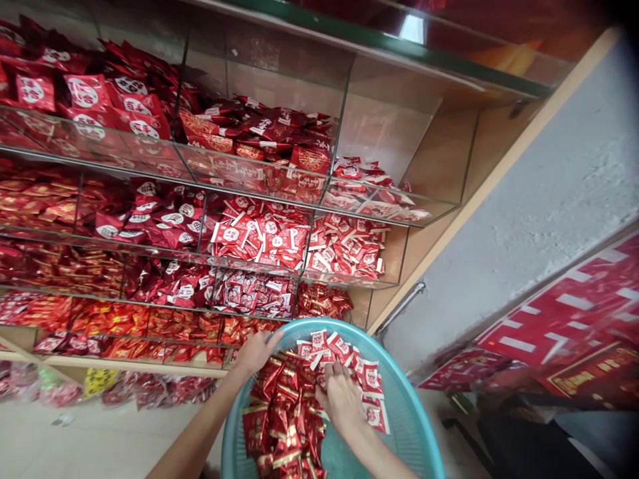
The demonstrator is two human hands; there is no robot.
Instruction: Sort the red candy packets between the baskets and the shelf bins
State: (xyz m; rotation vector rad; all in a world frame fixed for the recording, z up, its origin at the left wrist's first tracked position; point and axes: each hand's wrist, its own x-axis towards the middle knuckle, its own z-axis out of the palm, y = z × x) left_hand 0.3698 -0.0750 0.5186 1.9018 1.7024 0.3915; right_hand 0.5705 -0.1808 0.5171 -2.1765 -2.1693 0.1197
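A teal plastic basket (415, 406) is in front of me at the bottom of the view. My left hand (255, 354) grips its rim at the left, thumb lying over the edge. Inside, my right hand (342, 397) reaches down with bent fingers among small red-and-white candy packets (370, 376); its fingertips are partly hidden by them. Glossy red-and-gold candy packets (287, 419) fill the basket's left side, next to the right hand.
Glass-fronted shelves (259, 183) hold red packets in divided bins. Red-and-white packets (349, 246) lie in a right-hand bin. A grey wall (524, 193) rises at right, above red printed packages (564, 306). Bagged goods (160, 389) sit under the shelves.
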